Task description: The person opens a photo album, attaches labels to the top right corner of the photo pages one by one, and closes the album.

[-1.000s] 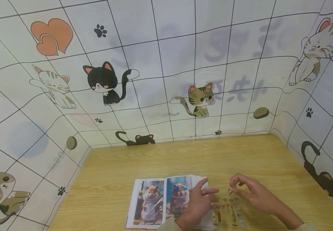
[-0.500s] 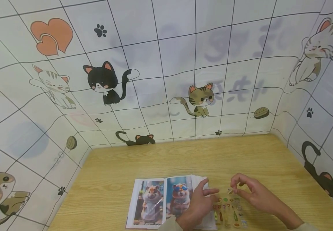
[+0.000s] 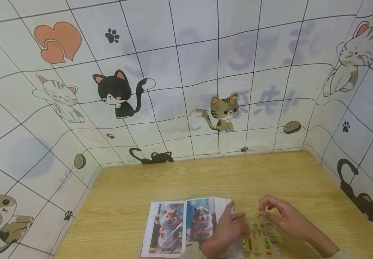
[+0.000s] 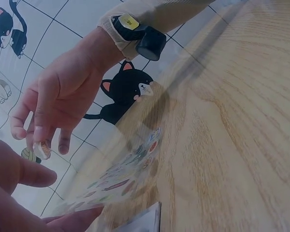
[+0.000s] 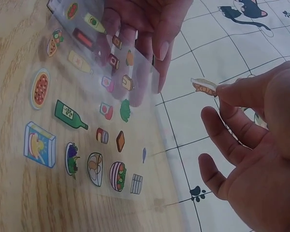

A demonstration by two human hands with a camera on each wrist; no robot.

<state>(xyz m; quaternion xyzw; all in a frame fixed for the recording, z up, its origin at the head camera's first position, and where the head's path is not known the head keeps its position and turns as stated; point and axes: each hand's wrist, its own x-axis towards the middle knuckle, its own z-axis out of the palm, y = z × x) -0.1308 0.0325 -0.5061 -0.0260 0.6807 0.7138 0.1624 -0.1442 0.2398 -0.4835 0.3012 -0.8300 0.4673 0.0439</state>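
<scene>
A small food-picture sticker [image 5: 204, 87] is pinched between the thumb and index finger of my right hand [image 3: 285, 216], raised above the table. Below it and to the left is a clear sticker sheet [image 3: 259, 239] printed with little foods and bottles. My left hand [image 3: 226, 230] holds this sheet by its left side, and some of its fingers show through the clear plastic in the right wrist view. In the left wrist view, the sheet [image 4: 118, 181] is tilted and partly off the table. An open photo album [image 3: 170, 230] lies left of it, its right page partly hidden by my left hand.
The wooden table [image 3: 134, 183] runs back to a white cloth wall [image 3: 199, 64] with grid lines and cartoon cats. Similar cloth hangs on both sides. Each album page bears a hamster picture [image 3: 202, 221].
The sticker sheet has shifted slightly to the right, and my left fingers have drawn in a little. My right hand stays almost in place with the sticker.
</scene>
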